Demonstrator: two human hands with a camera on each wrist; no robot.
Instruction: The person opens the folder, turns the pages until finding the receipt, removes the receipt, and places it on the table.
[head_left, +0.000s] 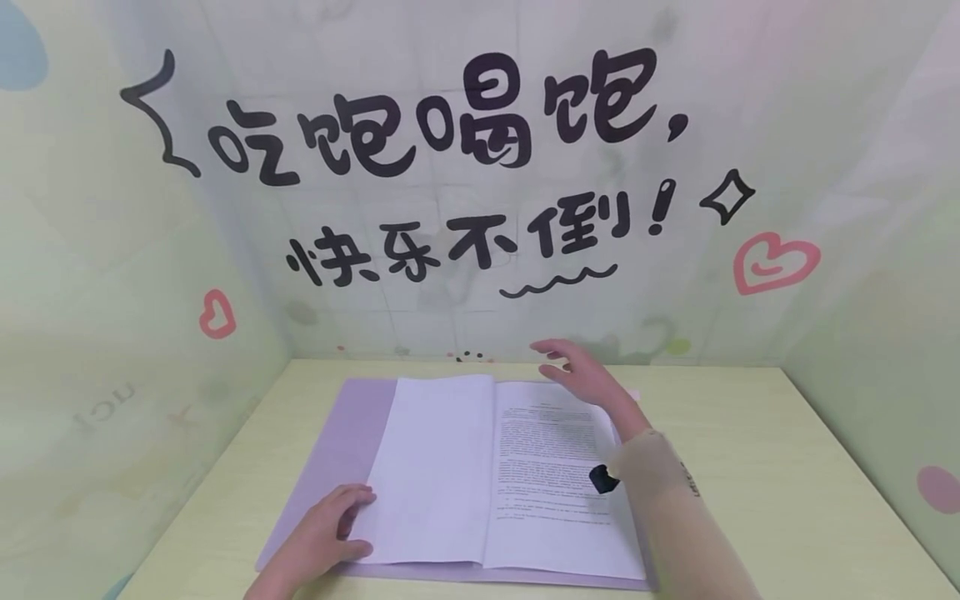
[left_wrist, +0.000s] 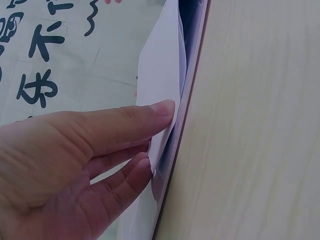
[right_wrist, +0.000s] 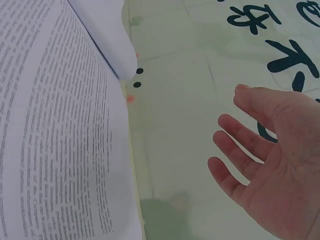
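A stack of white pages lies open in a light purple folder. The left page is blank, and the right page carries printed text. My left hand rests at the lower left edge of the blank page. In the left wrist view its thumb lies against the paper's edge, and the other fingertips touch the sheet beside it. My right hand hovers near the top of the printed page, fingers loosely spread and holding nothing. The right wrist view shows that hand apart from the paper.
A pale wooden table supports the folder. Behind it stands a light wall covering with large black characters, and similar panels close in both sides. A small black object shows at the right sleeve's cuff.
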